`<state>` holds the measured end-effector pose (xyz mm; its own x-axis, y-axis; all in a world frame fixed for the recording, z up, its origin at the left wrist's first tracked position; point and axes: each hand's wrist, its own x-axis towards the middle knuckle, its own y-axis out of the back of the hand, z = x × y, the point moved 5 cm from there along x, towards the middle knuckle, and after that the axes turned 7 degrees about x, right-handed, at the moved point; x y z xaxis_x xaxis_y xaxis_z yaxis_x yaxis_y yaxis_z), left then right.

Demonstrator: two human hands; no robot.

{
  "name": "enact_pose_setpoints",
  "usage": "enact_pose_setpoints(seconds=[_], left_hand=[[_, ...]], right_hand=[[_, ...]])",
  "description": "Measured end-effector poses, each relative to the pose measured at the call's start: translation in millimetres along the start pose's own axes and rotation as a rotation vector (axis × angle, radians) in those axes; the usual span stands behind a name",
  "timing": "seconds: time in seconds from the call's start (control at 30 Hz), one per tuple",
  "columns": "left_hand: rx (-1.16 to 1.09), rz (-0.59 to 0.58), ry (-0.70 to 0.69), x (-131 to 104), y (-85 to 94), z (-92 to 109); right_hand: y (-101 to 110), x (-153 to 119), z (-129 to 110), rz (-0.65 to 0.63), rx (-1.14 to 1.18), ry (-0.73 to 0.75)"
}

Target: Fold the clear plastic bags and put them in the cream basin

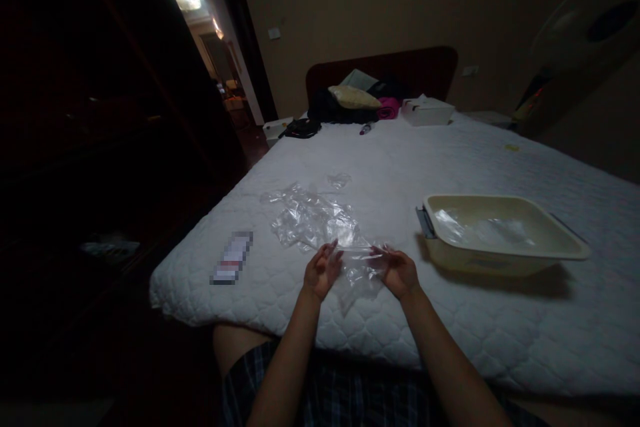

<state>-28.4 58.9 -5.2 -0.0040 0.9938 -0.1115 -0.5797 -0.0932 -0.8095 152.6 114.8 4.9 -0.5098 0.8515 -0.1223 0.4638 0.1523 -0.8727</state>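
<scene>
A clear plastic bag [359, 273] is stretched between my two hands above the near edge of the white bed. My left hand [323, 270] pinches its left upper edge, and my right hand [399, 271] pinches the right upper edge. Just beyond them lies a pile of crumpled clear plastic bags [310, 217], with a small separate piece [339, 180] behind it. To the right, a cream plastic basin [505, 259] with grey handles holds some clear plastic.
The quilted bed [200, 300] spans the view. A pixelated flat object [233, 258] lies at left. Farther back are a white box [427, 112], a pink roll [389, 108], dark cloth and a pillow [354, 97]. A fan [590, 27] stands at right.
</scene>
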Motion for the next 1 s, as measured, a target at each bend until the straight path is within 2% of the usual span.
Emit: enact_pose_setpoints(seconds=[0.2,0.37,0.47,0.57,0.67,0.73,0.9,1.0], left_hand=[[0.003,-0.018,0.051,1,0.2,1],[0.113,-0.009,0.164,1,-1.7,-12],[0.158,-0.069,0.176,-2,-10.3,-16],[0.182,-0.141,0.167,-6,-18.1,-16],[0.26,-0.136,0.134,-7,-17.4,-16],[0.329,-0.095,0.097,-5,-13.6,-17],[0.396,-0.012,0.049,1,-8.9,-17],[0.426,0.019,0.069,0,-12.1,-12]], right_hand=[[15,1,-8,0.102,-0.032,0.045],[16,5,-8,0.174,-0.128,0.111],[14,8,-4,0.218,-0.158,0.16],[16,6,-1,0.31,-0.167,0.297],[19,-6,-1,0.41,-0.188,0.494],[20,-17,-1,0.462,-0.207,0.564],[16,-44,-3,0.473,-0.3,0.485],[17,-60,-15,0.482,-0.403,0.506]])
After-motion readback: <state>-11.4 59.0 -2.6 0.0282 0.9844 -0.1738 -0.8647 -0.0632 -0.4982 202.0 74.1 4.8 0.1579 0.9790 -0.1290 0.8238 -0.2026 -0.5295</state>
